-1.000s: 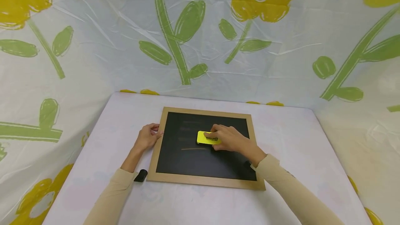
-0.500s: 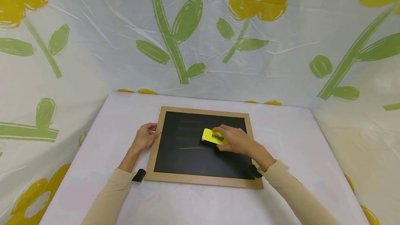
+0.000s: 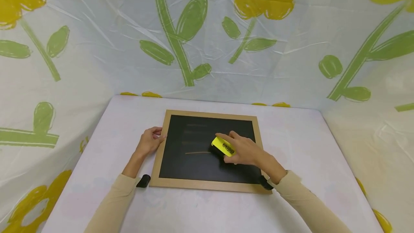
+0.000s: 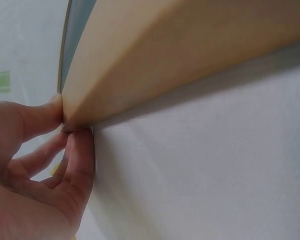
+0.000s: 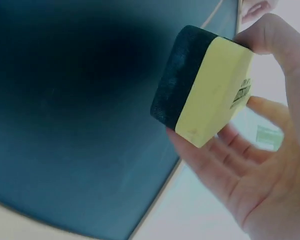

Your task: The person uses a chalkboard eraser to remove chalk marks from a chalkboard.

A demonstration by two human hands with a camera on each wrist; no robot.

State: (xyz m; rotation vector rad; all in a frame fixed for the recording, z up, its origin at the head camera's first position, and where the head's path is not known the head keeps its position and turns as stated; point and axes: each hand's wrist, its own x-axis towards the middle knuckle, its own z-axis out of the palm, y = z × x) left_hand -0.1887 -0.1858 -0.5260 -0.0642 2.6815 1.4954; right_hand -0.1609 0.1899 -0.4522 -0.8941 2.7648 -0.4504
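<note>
A wood-framed chalkboard (image 3: 191, 168) lies on the table, with a thin orange-brown chalk line (image 3: 195, 152) and faint smears higher up. My left hand (image 3: 149, 142) holds the left side of the frame. In the left wrist view the thumb lies against the frame's edge (image 4: 115, 65), with the fingers at its lower edge. My right hand (image 3: 247, 150) grips a yellow chalkboard eraser (image 3: 223, 145) between thumb and fingers, over the board's right half. In the right wrist view its dark felt pad (image 5: 182, 75) faces the board, tilted and seemingly apart from it.
The pale table (image 3: 200, 211) extends around the board on all sides. A flower-printed cloth (image 3: 129, 56) hangs behind and at both sides. Black pieces (image 3: 143, 181) sit at both wrists.
The eraser has shifted a little to the right and turned, its right end swinging towards the near side. My left hand keeps its place on the frame. The head view has shifted slightly.
</note>
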